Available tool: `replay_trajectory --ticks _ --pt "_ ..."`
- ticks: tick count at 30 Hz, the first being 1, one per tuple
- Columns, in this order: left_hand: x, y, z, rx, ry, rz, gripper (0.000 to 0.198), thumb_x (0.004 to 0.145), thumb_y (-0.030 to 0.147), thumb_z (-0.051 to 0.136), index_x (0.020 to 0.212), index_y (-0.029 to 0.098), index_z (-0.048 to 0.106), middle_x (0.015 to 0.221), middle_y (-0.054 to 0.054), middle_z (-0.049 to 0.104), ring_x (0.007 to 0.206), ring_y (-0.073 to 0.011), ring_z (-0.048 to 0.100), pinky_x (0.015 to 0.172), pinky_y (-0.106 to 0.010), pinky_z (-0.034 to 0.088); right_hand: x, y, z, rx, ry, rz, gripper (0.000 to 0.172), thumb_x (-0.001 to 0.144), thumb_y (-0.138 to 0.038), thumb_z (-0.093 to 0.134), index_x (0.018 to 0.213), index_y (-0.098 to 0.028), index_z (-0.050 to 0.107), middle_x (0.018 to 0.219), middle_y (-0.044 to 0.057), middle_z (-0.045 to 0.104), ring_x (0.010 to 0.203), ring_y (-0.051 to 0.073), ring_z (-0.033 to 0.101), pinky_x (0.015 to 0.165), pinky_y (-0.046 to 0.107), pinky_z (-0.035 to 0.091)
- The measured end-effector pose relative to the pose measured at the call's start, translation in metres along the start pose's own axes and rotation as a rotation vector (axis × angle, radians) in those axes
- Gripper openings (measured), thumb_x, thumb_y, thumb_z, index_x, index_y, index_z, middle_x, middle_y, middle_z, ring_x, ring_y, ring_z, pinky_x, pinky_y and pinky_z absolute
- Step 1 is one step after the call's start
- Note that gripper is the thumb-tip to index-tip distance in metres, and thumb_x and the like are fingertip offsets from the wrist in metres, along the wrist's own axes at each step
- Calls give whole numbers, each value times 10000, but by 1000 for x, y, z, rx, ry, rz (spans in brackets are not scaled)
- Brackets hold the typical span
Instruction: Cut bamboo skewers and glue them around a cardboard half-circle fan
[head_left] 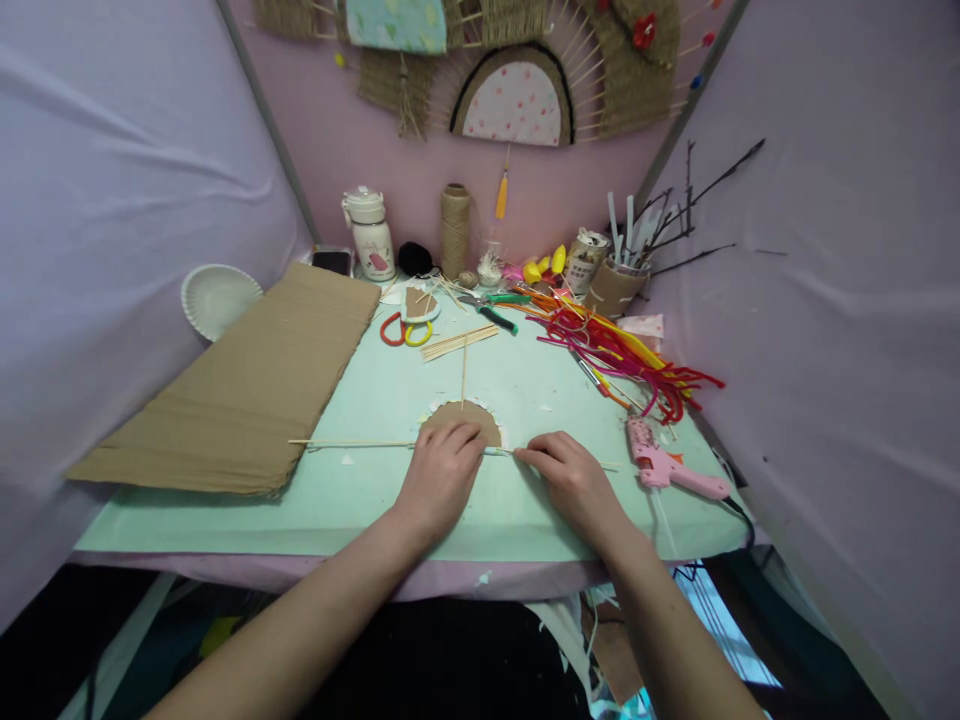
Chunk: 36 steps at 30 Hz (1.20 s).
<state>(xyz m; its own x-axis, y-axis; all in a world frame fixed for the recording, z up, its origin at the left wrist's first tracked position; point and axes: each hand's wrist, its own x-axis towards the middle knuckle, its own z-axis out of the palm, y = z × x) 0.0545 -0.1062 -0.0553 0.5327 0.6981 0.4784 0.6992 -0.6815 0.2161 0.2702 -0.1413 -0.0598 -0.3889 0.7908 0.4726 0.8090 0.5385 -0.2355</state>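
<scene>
A small brown cardboard half-circle [466, 412] with a ragged pale rim lies on the table, its straight edge toward me. My left hand [442, 475] presses on its front left part, fingers bent and close together. One thin bamboo stick [352, 443] runs along the straight edge and sticks out to the left, while another stick [464, 370] points away from the curved rim. Right of the half-circle, my right hand [566, 480] pinches the stick that runs out along the straight edge. The fingertips of my left hand are partly hidden.
A large cardboard sheet [225, 400] covers the left side. A pink glue gun [667, 465] lies at right, below colourful pipe cleaners [622, 350]. Behind are scissors [405, 330], loose sticks [459, 343], pliers [491, 310], a white bottle [371, 235] and a twine spool [454, 230].
</scene>
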Motion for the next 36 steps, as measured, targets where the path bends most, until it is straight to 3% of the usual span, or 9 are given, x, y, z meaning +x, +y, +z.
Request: replay_trajectory --ticks 36 --pt "1 -1 0 -5 -18 -9 201 940 180 504 1024 200 686 1154 -71 690 1122 -226 581 907 -402 423 1 -1 -1 4 2 12 317 893 -20 479 1050 -195 691 913 76 658 844 185 569 728 312 484"
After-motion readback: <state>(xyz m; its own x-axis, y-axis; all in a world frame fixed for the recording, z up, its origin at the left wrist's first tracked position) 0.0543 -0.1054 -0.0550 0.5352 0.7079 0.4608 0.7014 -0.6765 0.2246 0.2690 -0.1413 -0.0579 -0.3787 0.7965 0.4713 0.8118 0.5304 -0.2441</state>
